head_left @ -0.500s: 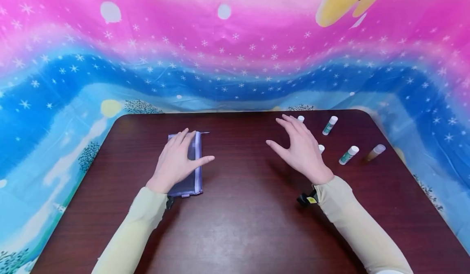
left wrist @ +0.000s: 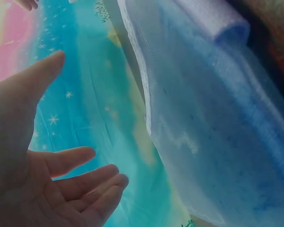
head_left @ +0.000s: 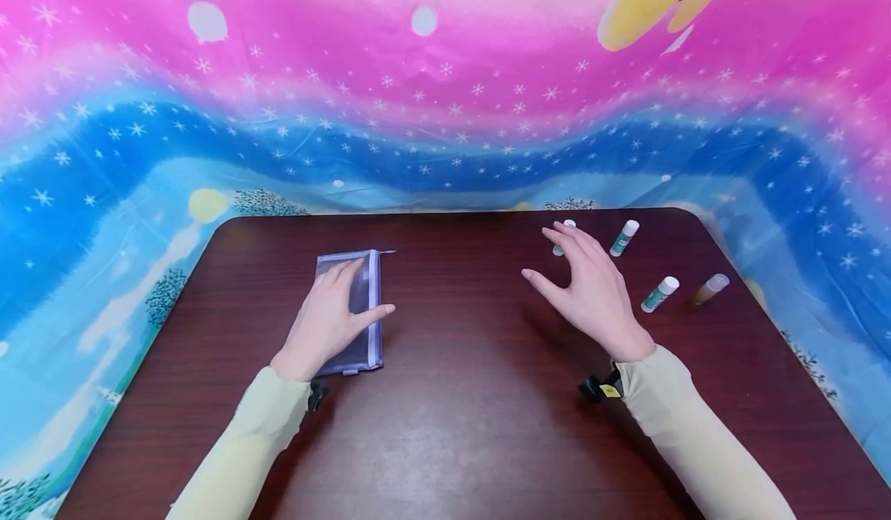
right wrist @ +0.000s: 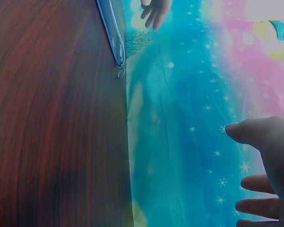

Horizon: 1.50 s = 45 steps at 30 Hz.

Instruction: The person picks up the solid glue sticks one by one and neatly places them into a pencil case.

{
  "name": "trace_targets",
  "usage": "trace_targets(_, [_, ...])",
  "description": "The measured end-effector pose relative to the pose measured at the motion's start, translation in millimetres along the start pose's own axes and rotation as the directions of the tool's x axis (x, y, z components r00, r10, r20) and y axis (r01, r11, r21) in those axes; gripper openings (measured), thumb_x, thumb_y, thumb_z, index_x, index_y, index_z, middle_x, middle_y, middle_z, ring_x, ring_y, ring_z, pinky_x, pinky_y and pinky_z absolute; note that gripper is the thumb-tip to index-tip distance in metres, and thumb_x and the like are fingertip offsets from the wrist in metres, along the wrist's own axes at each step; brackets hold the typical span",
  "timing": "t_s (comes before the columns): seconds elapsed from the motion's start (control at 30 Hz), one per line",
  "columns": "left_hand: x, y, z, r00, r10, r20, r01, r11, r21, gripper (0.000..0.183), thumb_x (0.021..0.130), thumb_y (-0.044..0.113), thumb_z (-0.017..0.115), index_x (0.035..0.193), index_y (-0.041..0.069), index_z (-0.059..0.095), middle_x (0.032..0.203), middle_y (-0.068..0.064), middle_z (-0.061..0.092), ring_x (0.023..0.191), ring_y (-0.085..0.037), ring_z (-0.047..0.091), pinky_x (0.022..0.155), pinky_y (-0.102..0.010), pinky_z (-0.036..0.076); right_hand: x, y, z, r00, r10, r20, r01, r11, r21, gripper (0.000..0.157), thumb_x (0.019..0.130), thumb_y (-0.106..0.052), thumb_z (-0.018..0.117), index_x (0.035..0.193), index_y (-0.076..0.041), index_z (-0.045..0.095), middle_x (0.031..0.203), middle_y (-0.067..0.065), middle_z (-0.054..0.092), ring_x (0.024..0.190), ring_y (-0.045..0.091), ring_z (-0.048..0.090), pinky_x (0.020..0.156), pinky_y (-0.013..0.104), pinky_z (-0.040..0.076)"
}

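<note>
I have both hands over the table (head_left: 431,396), and neither has hold of anything. The left hand (head_left: 323,323) is spread, thumb stuck out to the side and fingers loosely bent. The head view puts it over the mesh pouch (head_left: 360,292), but on my left wrist view I see a gap between the fingertips and the mesh. Compared with half a second ago, that hand has slipped slightly back toward the person, so more of the pouch's far end shows. The pouch has stayed put, lying on the left half of the table with its zip (head_left: 374,278) along the right edge.

The right hand (head_left: 592,292) has shifted further right and a touch nearer the person. It is wide open too, thumb well away from the fingers. Its shift uncovers more of the far-left glue stick (head_left: 558,250), green body included, while the white cap I could see beside the hand earlier is now out of my sight. To the right of the hand, the back glue stick (head_left: 624,238), the front glue stick (head_left: 660,294) and the brown tube (head_left: 710,290) stand where they stood, apart from one another and untouched.
</note>
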<state>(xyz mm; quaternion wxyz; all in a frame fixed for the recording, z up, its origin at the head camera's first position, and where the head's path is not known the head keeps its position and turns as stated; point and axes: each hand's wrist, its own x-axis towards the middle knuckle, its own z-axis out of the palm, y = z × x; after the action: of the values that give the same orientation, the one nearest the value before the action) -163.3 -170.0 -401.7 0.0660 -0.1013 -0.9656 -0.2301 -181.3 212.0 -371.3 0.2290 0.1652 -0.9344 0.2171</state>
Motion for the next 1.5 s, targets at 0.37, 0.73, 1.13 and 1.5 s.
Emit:
trace_targets(0.37, [-10.0,1.4,4.8,1.0,-0.004,0.003,0.004,1.0,0.028,0.089,0.075,0.06,0.068,0.137,0.002,0.043,0.133,-0.017,0.046,0.12,-0.033,0.041,0.101,-0.049,0.037,-11.7,10.8,-8.4,0.999,0.044,0.012,-0.044,0.999,0.001,0.07,0.078,-0.055,0.068,0.137,-0.021,0.049,0.142,0.003,0.042,0.13,0.021,0.034,0.096,0.055,0.039])
trace_targets(0.73, [-16.5,5.5,13.3,1.0,-0.018,0.015,0.017,0.998,0.059,0.082,0.072,0.052,0.075,0.127,-0.004,0.052,0.115,-0.018,0.054,0.104,-0.033,0.049,0.092,-0.046,0.044,-19.2,22.2,-12.7,0.997,0.068,-0.023,-0.068,0.998,0.004,0.07,0.078,-0.049,0.072,0.138,-0.023,0.047,0.139,0.004,0.044,0.127,0.024,0.037,0.093,0.054,0.041])
trace_targets(1.13, [-21.9,6.5,20.3,0.997,-0.075,0.03,0.072,0.992,0.107,0.065,0.067,0.05,0.08,0.1,0.0,0.056,0.088,-0.01,0.052,0.075,-0.023,0.05,0.069,-0.037,0.051,-29.1,36.7,-15.4,0.993,0.116,-0.01,-0.116,0.993,0.007,0.069,0.08,-0.049,0.07,0.136,-0.015,0.05,0.138,0.008,0.046,0.124,0.033,0.04,0.1,0.053,0.033])
trace_targets(1.5, [-24.2,7.0,21.5,0.988,-0.132,0.086,0.123,0.987,0.108,0.053,0.07,0.037,0.081,0.098,0.002,0.054,0.084,-0.008,0.05,0.065,-0.019,0.051,0.058,-0.033,0.051,-33.4,39.8,-17.3,0.988,0.151,0.007,-0.151,0.989,-0.001,0.069,0.08,-0.049,0.069,0.136,-0.014,0.049,0.137,0.009,0.046,0.123,0.034,0.04,0.096,0.057,0.035])
